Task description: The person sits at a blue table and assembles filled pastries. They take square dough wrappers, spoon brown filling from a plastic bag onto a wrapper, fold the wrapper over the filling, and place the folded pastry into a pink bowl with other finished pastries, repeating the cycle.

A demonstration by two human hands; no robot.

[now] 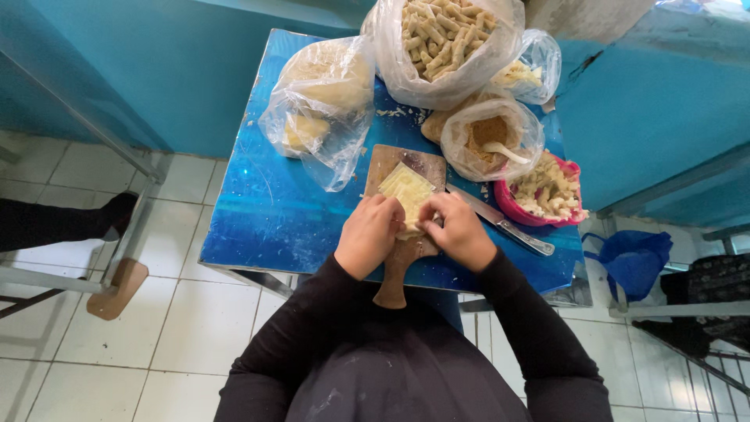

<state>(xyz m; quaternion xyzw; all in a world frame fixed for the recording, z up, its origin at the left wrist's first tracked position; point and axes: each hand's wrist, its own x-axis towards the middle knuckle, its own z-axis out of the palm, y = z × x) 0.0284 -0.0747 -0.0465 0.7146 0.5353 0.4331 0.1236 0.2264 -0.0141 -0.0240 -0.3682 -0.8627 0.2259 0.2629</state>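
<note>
Hands meet on a wooden board (400, 234) near the blue table's (269, 211) front edge, left hand (369, 236) and right hand (459, 231) with fingers curled together, pinching a pale dough sheet's (405, 191) near end, knife (500, 219) just right

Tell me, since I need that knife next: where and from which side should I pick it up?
Probably by the grey handle, with the right hand coming from above on the right. The knife lies flat on the blue table, blade toward the wooden board, handle end free near the pink bowl.
</note>
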